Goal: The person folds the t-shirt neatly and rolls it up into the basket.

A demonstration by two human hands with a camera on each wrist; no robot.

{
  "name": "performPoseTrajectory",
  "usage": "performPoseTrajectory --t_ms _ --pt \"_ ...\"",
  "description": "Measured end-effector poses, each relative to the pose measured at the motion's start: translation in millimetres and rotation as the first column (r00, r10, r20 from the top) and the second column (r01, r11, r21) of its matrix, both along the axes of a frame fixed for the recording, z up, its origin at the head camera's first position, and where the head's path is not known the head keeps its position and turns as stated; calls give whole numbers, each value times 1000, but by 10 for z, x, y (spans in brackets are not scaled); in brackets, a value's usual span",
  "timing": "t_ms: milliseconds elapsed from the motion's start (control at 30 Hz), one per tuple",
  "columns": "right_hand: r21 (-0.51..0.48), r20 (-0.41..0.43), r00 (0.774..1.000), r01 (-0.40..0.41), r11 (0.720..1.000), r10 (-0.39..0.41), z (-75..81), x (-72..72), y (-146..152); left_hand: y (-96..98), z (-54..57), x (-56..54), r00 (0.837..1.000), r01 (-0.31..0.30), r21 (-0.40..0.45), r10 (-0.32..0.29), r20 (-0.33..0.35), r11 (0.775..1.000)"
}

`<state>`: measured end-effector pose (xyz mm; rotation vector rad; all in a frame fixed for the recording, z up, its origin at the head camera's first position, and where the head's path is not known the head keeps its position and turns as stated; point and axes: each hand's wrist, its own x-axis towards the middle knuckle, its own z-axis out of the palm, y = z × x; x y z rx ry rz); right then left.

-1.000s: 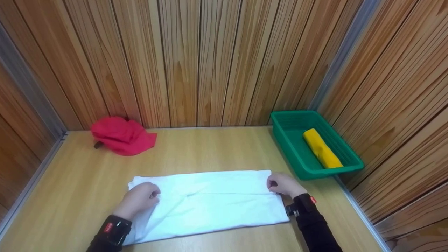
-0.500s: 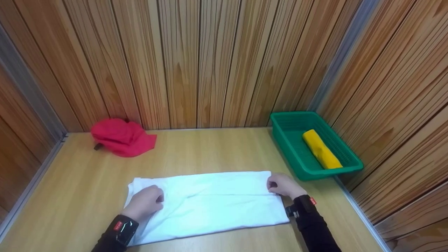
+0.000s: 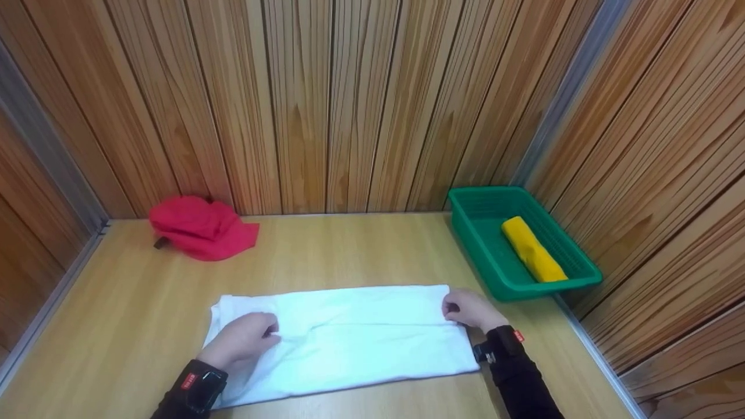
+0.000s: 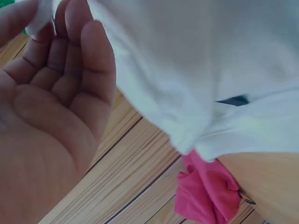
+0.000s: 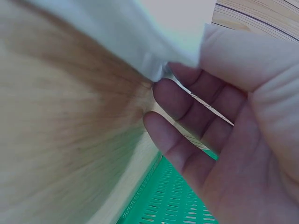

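A folded white cloth [image 3: 361,343] lies flat across the table in the head view, with creases toward its left part. My left hand [image 3: 244,337] is over its left portion; in the left wrist view the thumb and a finger pinch a bit of the white fabric, while the other fingers [image 4: 98,60] curl loosely. At the right end, my right hand [image 3: 472,307] grips the cloth's edge between thumb and forefinger. The right wrist view shows the remaining fingers [image 5: 173,100] under and beside that edge, close to the tabletop.
A red cap [image 3: 204,230] sits at the back left against the wooden wall [image 3: 302,105]. Beyond my right hand stands a green basket [image 3: 477,250] with a rolled yellow cloth [image 3: 534,250] inside. Another panelled wall [image 3: 669,203] closes off the right side.
My left hand has moved a little to the right and nearer to me over the cloth. The right hand stays at the cloth's right end.
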<state>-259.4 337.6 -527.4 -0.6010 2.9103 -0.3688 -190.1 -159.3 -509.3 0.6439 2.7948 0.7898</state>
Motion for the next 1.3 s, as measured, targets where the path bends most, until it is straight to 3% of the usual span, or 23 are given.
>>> performPoseTrajectory --t_ms 67,133,233,433,667,767,900,1033,1167,1300 --pt "-7 -4 1000 -1 1000 1 0 7 -1 29 35 43 996 86 33 -86 -17 996" --pt "-16 -12 1000 -7 1000 7 6 13 0 81 59 86 989 148 55 -149 10 987" --pt "-30 -26 1000 -17 999 16 5 18 0 176 66 143 977 196 63 -200 69 979" --pt "-26 -16 1000 -12 1000 12 -30 17 -3 278 -1 193 965 222 28 -224 137 975" --pt "-13 2 1000 27 1000 -27 -2 19 -32 288 -18 205 965 228 33 -230 124 973" --pt "8 -18 999 33 999 -33 34 35 -69 303 8 254 976 197 28 -199 90 980" --pt "38 -106 994 32 999 -28 60 65 -158 355 50 392 993 111 -10 -110 37 994" --pt "16 -170 985 9 1000 -6 64 99 -267 448 80 529 998 64 -91 -62 28 994" --pt "1 -69 997 24 1000 -24 65 151 -384 543 79 589 997 47 -163 -37 64 986" --pt "17 12 999 40 999 -40 57 183 -445 601 65 582 994 26 -179 -6 108 983"
